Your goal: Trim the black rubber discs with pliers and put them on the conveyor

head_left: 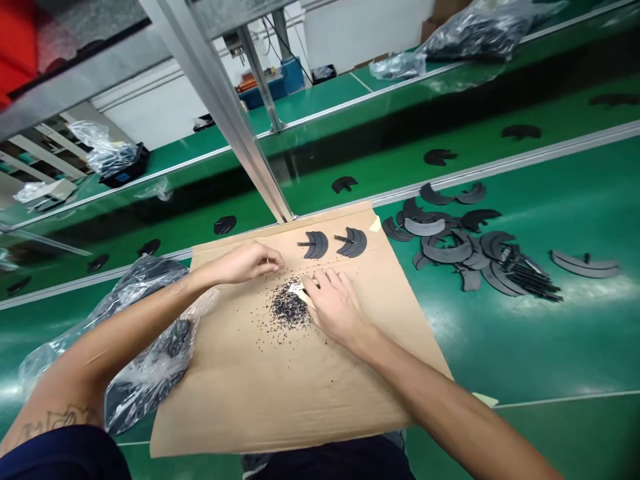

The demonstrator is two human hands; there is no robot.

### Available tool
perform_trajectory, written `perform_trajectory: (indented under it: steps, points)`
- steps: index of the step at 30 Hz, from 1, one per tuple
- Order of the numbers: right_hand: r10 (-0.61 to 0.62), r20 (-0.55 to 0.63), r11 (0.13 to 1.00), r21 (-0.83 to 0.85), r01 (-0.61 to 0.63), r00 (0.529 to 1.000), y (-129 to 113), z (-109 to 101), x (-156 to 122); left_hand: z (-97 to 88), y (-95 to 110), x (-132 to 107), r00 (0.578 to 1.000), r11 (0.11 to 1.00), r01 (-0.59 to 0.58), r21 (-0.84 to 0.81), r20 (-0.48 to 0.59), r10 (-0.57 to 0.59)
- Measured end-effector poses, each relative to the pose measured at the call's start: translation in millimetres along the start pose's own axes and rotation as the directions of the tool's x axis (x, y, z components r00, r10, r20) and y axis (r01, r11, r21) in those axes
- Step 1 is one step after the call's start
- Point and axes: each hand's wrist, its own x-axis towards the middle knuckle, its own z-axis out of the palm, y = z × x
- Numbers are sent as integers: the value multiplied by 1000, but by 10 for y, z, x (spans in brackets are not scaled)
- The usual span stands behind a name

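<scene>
A brown cardboard sheet (260,387) lies on the green bench in front of me. A small heap of tiny black bits (289,311) sits near its middle. My right hand (334,303) rests flat beside the heap, fingers together, touching a small white piece (296,289). Above the heap my left hand (250,261) is curled, fingertips pinched; what they hold is too small to make out. Two black fan-shaped parts (316,245) (353,242) lie at the sheet's far edge.
A pile of black curved parts and thin rods (465,243) lies to the right. A clear plastic bag of black parts (150,347) sits under my left forearm. Single black parts ride the green conveyor (344,183) beyond. A metal post (235,120) rises ahead.
</scene>
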Motion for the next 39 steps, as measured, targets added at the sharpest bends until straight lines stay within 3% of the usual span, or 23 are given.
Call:
perform_trajectory:
  steps: [3,6,10,13,17,20,23,25,27,29,31,33,35,37,39]
  points:
    - [3,14,1000,16,-4,1000,8,11,-18,-128,119,520,991,979,-34,200,-118,59]
    - [-25,32,1000,3,25,999,26,36,-28,-164,174,1252,960,908,11,418,-259,108]
    - [-132,66,991,-28,134,989,79,43,-17,-119,125,2098,949,875,76,478,-303,83]
    - [-176,47,984,-22,177,983,98,10,4,-46,14,2425,961,887,102,451,-276,30]
    - [-111,-46,994,11,111,993,125,-22,43,-61,-184,2493,943,894,167,416,-333,-21]
    - [-7,-131,988,149,27,991,159,-4,68,-216,-239,2226,891,914,149,377,-452,41]
    - [176,-189,895,440,-77,966,179,16,95,-357,-111,1636,855,962,67,264,-512,81]
    - [349,-183,739,656,-150,919,186,12,123,-337,26,1138,848,994,-6,108,-526,62]
    - [467,-117,535,827,-174,876,189,-8,158,-194,146,656,846,988,-136,-70,-527,79]
    - [479,-20,340,926,-165,877,179,-37,189,40,228,259,837,923,-293,-249,-534,121]
    - [415,76,211,961,-178,906,150,-65,209,288,279,-33,842,843,-361,-398,-528,111]
    - [353,148,206,951,-231,924,106,-84,223,458,296,-260,852,818,-357,-451,-517,86]
    - [354,186,241,929,-282,917,63,-93,243,491,267,-498,871,859,-313,-405,-483,90]
    - [351,203,281,908,-310,914,32,-99,272,398,190,-805,910,928,-217,-302,-407,81]
    - [368,200,321,889,-326,908,13,-113,299,246,58,-1179,955,990,-13,-140,-295,-29]
